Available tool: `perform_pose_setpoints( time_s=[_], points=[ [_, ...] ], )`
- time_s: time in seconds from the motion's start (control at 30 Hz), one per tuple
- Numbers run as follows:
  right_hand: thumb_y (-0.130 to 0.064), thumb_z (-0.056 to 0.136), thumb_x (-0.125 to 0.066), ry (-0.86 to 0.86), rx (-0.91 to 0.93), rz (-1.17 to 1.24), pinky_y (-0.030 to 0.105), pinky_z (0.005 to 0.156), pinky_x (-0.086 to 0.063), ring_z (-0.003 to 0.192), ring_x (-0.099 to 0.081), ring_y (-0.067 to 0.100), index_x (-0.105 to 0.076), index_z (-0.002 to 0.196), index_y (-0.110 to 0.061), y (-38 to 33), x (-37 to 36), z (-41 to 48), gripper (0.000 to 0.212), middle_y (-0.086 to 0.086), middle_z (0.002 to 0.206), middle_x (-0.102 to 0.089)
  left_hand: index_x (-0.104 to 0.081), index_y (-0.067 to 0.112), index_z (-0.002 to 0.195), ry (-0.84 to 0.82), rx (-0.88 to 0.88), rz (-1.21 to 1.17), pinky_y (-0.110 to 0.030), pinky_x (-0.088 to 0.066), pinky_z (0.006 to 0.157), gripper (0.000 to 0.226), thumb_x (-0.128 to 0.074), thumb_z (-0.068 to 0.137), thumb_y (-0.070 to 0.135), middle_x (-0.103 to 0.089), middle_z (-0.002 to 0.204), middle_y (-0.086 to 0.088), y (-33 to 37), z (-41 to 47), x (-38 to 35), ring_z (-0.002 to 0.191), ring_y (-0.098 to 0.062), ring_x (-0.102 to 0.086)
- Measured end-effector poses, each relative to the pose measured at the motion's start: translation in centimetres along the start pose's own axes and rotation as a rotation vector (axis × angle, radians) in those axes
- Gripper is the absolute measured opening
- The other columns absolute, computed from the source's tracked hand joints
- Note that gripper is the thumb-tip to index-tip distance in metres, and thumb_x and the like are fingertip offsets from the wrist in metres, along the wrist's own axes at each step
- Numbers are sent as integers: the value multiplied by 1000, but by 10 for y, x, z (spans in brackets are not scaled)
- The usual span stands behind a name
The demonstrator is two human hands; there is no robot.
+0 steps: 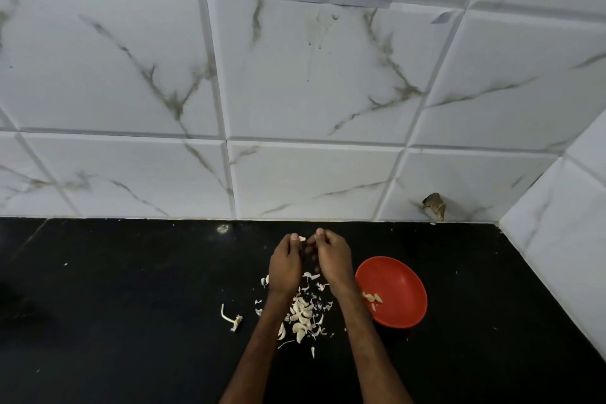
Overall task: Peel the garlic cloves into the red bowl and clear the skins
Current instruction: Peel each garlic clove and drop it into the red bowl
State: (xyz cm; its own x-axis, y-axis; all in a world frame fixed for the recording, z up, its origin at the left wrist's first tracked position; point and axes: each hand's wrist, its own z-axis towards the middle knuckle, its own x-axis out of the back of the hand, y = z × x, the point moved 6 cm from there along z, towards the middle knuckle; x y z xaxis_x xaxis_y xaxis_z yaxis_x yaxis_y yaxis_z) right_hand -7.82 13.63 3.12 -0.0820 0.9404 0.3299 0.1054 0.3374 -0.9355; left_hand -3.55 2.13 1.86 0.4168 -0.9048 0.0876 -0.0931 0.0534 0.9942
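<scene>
Garlic clove (303,238) sits pinched between left hand (285,261) and right hand (333,257), near red bowl (398,275) holding peeled cloves (372,297).

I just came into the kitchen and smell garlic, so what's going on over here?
A person is peeling garlic over a black counter. The left hand and right hand pinch a garlic clove between their fingertips. A pile of cloves and loose skins lies on the counter between the forearms. The red bowl on the right holds only a few peeled cloves, so much remains.
</scene>
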Motion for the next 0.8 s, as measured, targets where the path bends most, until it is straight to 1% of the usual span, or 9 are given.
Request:
perform_pose_setpoints(
  time_s=[0.1, 0.2, 0.3, 0.37, 0.43, 0.53, 0.6, 0.67, 0.8],
  points=[
    [-16, 102, -54, -83, 65, -39, 25, 55, -54, 66, -68, 9, -69, 88, -22, -3, 4, 1, 21, 0, 82, -72, -55, 10, 78, 2, -3, -1, -36, -40, 65, 39, -40, 109, 28, -53, 68, 1, -2, 3, 0, 65, -13, -48],
    [-15, 98, -58, -143, 71, -40, 28, 49, -56, 59, -68, 10, -72, 84, -21, -10, 3, 1, 20, -3, 70, -71, -57, 9, 82, -4, -47, 84, -36, -43, 65, 39, -39, 109, 31, -57, 69, -1, -2, 4, 1, 64, -12, -51],
    [-16, 96, -57, -174, 94, -78, 25, 44, -51, 50, -64, 8, -72, 76, -17, -15, 2, 1, 25, -5, 62, -68, -55, 16, 81, 3, -117, 216, -35, -42, 62, 37, -38, 108, 35, -59, 70, -1, 1, 4, 5, 62, -10, -51],
    [-20, 97, -56, -180, 129, -152, 25, 45, -49, 49, -60, 8, -69, 70, -18, -18, 1, -1, 29, -2, 61, -66, -51, 24, 82, -4, -169, 355, -29, -39, 55, 34, -37, 108, 41, -58, 66, 5, 3, 4, 6, 56, -5, -51],
    [-23, 98, -56, -174, 153, -233, 29, 51, -47, 52, -56, 9, -65, 66, -19, -19, 1, -1, 33, 3, 63, -65, -46, 29, 84, -16, -218, 492, -25, -35, 51, 29, -36, 107, 44, -56, 63, 7, 6, 4, 7, 52, -4, -52],
    [-26, 101, -54, -197, 144, -287, 32, 60, -47, 59, -54, 13, -65, 72, -13, -16, -1, -2, 34, 11, 72, -67, -41, 31, 88, -29, -288, 621, -21, -31, 48, 24, -34, 108, 42, -54, 62, 8, 7, 2, 5, 50, -4, -52],
    [-28, 102, -53, -227, 122, -314, 32, 62, -48, 61, -55, 14, -66, 76, -11, -13, -3, -1, 34, 10, 73, -67, -43, 29, 92, -38, -305, 656, -22, -33, 49, 22, -34, 108, 40, -53, 63, 9, 6, 1, 4, 52, -4, -52],
    [-26, 102, -53, -251, 117, -331, 34, 61, -48, 60, -55, 14, -64, 74, -11, -10, -3, -1, 33, 6, 69, -64, -44, 27, 92, -45, -296, 667, -24, -32, 49, 23, -34, 108, 40, -53, 63, 9, 4, 1, 3, 53, -4, -51],
    [-26, 103, -50, -312, 129, -371, 30, 57, -40, 56, -47, 9, -64, 78, -6, -3, -5, 0, 34, 1, 66, -57, -45, 24, 89, -56, -271, 630, -25, -32, 48, 27, -34, 108, 40, -55, 63, 7, 1, 2, 4, 55, -7, -54]
  ],
)
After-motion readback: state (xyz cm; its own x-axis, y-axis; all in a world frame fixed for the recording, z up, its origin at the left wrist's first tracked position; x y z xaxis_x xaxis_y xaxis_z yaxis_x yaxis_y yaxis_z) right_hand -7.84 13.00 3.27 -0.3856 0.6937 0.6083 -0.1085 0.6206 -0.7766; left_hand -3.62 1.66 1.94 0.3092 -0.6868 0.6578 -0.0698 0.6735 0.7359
